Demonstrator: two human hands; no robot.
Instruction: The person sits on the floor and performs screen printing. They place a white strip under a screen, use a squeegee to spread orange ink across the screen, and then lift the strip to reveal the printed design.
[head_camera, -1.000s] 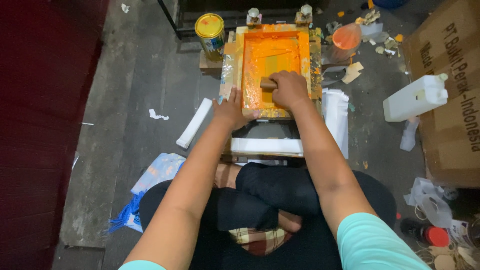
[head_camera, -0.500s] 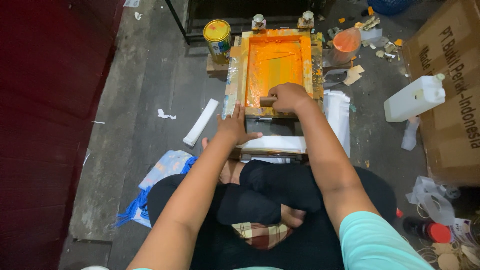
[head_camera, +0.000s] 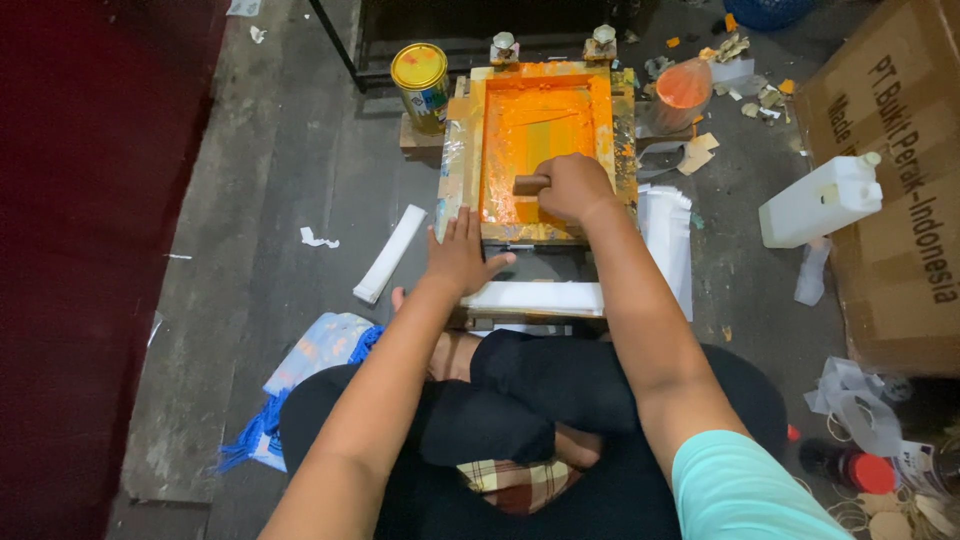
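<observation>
At the top centre of the frame, a wooden screen-printing frame (head_camera: 541, 150) lies flat on a low stand on the grey floor (head_camera: 300, 180), its mesh coated in bright orange ink. My right hand (head_camera: 573, 188) is closed around a squeegee (head_camera: 530, 184), of which only the brown wooden end shows, sticking out to the left of my knuckles, over the lower half of the mesh. My left hand (head_camera: 458, 252) lies flat and open, fingers spread narrowly, pressing on the lower left corner of the frame where it meets the stand. Just below the frame, a white sheet (head_camera: 535, 297) lies across the stand's near edge; I think it is paper or card, though the view is too soft to be sure. I sit cross-legged in dark trousers, my knees filling the bottom centre. To the upper left of the frame stands a round tin (head_camera: 420, 85) with a yellow lid. At the upper right sits a plastic bag of orange ink (head_camera: 684, 92) among paper scraps. Further right, a white plastic jug (head_camera: 822, 199) lies beside a large cardboard box (head_camera: 890, 180). A white strip (head_camera: 390, 253) lies on the floor left of centre.
</observation>
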